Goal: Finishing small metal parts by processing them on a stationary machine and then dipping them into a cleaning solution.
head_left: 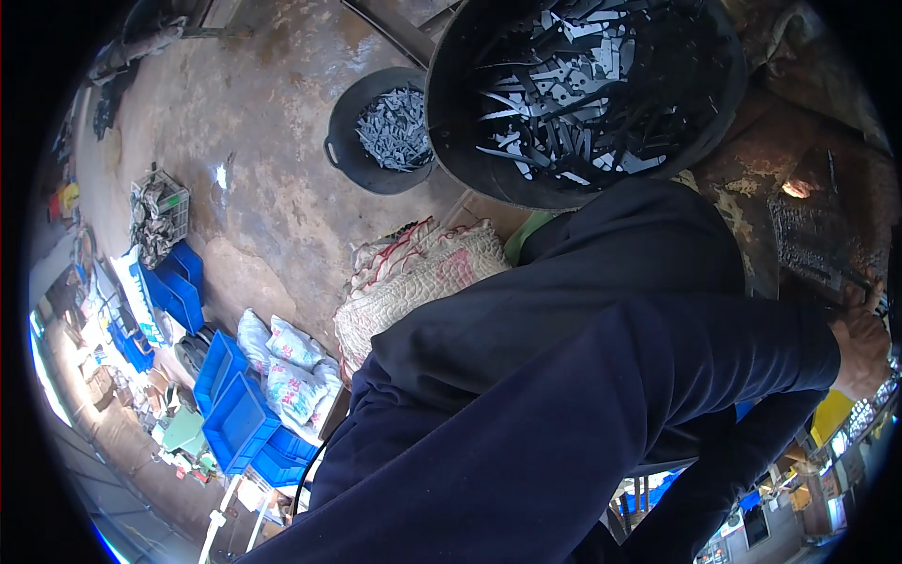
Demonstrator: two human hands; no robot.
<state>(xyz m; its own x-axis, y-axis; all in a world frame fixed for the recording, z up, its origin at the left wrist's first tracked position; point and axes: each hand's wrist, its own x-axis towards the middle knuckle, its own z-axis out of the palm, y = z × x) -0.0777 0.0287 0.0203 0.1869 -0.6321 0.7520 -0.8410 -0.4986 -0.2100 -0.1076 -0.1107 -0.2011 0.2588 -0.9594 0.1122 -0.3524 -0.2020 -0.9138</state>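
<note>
The left hand point(860, 348) is at the far right edge, its fingers bent beside a dark, rough plate point(805, 235); the rim blurs things there, so I cannot tell how far it is closed or whether it grips anything. The right hand is out of sight, only its sleeve point(728, 479) showing. The plate lies right of a big black tub point(695, 141) of flat metal pieces point(564, 94). A smaller tub point(343, 127) of bits point(393, 130) stands just left, with a quilt point(423, 287) below and blue bins point(240, 423) beside white bags point(293, 385) at lower left.
</note>
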